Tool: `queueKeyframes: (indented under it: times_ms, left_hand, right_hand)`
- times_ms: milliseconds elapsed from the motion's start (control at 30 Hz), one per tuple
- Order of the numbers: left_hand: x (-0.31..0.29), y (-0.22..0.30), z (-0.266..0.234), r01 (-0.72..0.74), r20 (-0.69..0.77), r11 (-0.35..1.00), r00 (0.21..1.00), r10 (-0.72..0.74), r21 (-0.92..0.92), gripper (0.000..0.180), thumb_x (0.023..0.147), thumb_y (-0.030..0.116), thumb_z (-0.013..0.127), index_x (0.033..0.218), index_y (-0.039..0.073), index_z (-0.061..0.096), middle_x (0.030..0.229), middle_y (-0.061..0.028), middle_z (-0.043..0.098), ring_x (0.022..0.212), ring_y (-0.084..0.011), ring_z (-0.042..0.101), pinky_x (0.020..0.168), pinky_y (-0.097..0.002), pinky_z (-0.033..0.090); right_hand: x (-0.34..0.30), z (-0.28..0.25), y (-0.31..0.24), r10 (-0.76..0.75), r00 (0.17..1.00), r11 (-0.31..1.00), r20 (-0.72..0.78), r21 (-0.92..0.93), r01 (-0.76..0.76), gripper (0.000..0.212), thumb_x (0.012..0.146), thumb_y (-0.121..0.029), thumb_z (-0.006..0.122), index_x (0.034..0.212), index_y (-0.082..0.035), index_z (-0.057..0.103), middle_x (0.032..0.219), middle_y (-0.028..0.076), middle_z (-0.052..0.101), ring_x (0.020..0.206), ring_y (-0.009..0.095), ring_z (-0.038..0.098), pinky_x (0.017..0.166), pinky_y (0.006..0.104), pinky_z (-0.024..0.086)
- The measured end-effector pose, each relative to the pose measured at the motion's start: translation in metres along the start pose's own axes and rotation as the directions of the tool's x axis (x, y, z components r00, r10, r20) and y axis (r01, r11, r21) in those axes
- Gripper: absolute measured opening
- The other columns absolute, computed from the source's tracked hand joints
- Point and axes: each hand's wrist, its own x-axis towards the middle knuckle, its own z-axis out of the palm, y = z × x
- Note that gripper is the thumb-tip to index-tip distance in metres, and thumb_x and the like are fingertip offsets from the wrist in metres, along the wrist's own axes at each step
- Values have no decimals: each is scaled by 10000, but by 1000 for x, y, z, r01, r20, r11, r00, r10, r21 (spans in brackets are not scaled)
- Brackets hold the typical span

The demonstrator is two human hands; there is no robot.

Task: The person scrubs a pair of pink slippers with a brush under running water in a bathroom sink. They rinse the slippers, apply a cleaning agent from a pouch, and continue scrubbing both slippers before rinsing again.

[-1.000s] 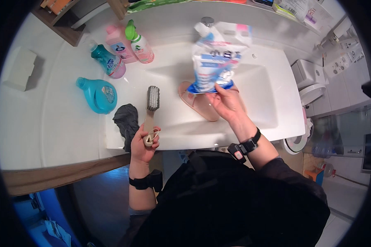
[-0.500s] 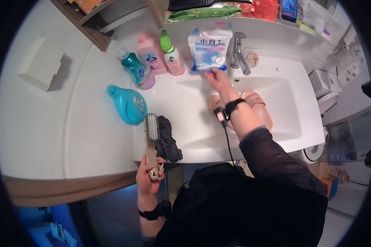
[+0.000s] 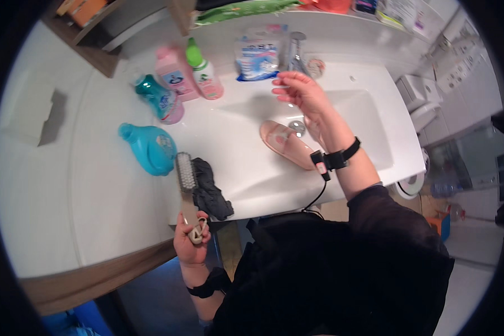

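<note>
Left hand closed on the scrub brush handle, long axis pointing away; right hand, fingers spread and empty, hovers nearer the pink sandal in the sink

We find the slipper in the sink, the faucet behind it, the pouch left of the faucet, and the brush left of the cloth on the counter.

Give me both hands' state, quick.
Left hand: closed on the brush handle.
Right hand: open, empty, above the sink.
</note>
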Motion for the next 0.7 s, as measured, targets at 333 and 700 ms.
queueKeyframes:
  times_ms: [333, 700]
  left_hand:
    - [13, -29, 29, -29, 49, 999, 998, 28, 14, 424, 905, 154, 427, 1319, 67, 441, 1098, -159, 566, 682, -153, 510, 517, -243, 429]
    - [-1, -71, 76, -60, -67, 998, 996, 61, 25, 446, 885, 148, 438, 1322, 57, 423, 1070, -174, 565, 657, -169, 495, 509, -250, 406]
  right_hand:
    - [20, -263, -65, -495, 736, 46, -462, -860, -508, 409, 837, -297, 684, 1217, -150, 642, 1122, 152, 683, 1042, 290, 652, 910, 385, 523]
    - [59, -336, -40, -379, 894, -237, -238, -909, -342, 323, 831, -187, 641, 1152, -158, 662, 1084, 181, 652, 1048, 347, 626, 887, 444, 519]
